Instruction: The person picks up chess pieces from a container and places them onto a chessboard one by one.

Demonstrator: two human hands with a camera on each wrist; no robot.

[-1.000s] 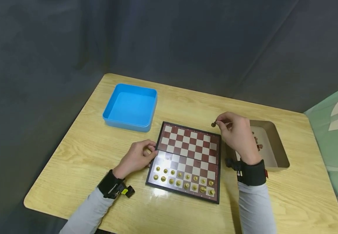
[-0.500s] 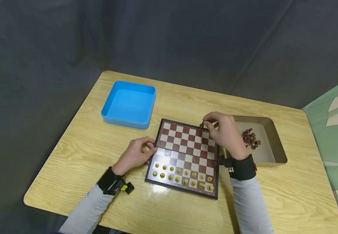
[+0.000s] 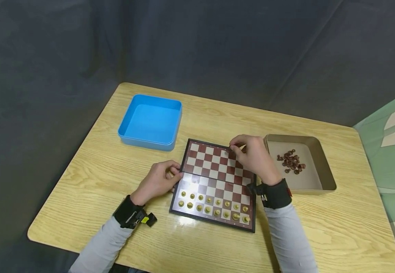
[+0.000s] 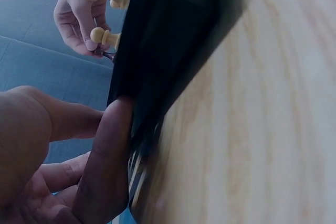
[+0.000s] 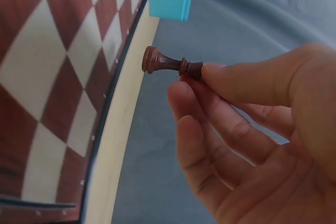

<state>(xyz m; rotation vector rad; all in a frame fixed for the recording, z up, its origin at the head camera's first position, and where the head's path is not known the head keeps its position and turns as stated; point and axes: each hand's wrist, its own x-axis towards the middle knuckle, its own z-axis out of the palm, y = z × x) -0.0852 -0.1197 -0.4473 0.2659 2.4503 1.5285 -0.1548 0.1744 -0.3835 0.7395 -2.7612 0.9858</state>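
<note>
My left hand (image 3: 158, 179) holds the left edge of the folding chessboard (image 3: 208, 172) near its fold, thumb and fingers at the rim. Over the board's far right part, my right hand (image 3: 255, 155) pinches a dark brown chess piece (image 5: 167, 63) by its top between thumb and fingers. The piece's round base points toward the board in the right wrist view, and its head is covered by the fingertips. Yellow chess pieces (image 3: 216, 212) stand in two rows along the near side of the board.
Right of the board sits a tan box (image 3: 325, 167) with a pile of brown chess pieces (image 3: 291, 162) in it. A blue box (image 3: 149, 142) stands at the back left of the wooden table (image 3: 91, 182), with a dark curtain (image 3: 197, 49) behind.
My right hand has moved left from beside the tan box to over the board's far edge, carrying the brown chess piece. The left hand has stayed at the board's edge.
</note>
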